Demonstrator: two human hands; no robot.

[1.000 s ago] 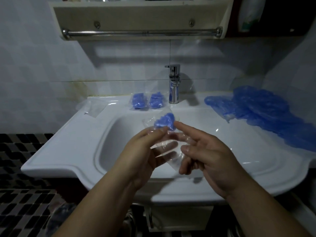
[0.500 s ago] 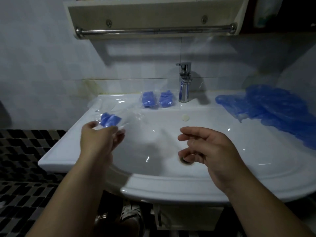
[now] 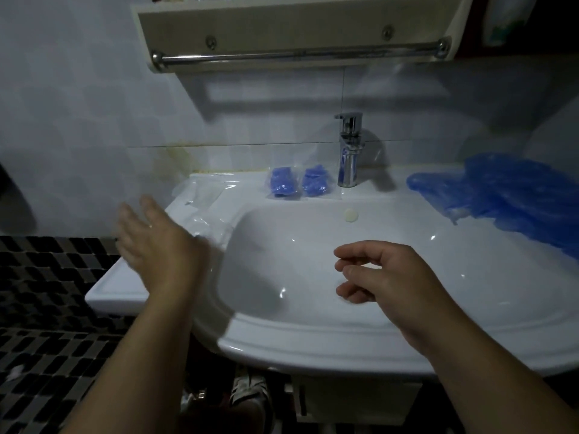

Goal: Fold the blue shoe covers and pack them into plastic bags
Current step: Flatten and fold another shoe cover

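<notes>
Bagged shoe covers (image 3: 283, 182) by the tap (image 3: 349, 148), well apart from both empty grips: left grip (image 3: 156, 245) flat, right grip (image 3: 385, 274) slack.

My home bathroom.
I stand at a white washbasin (image 3: 313, 339) with chrome tap (image 3: 349, 151), tiled wall (image 3: 78, 104), towel rail (image 3: 297, 54) overhead.

the left hand (image 3: 156, 242) reaches out to the far left, fingers straight and spread, holding nothing. the right hand (image 3: 385, 274) hovers nearer, at right, fingers loosely curled, empty.
</notes>
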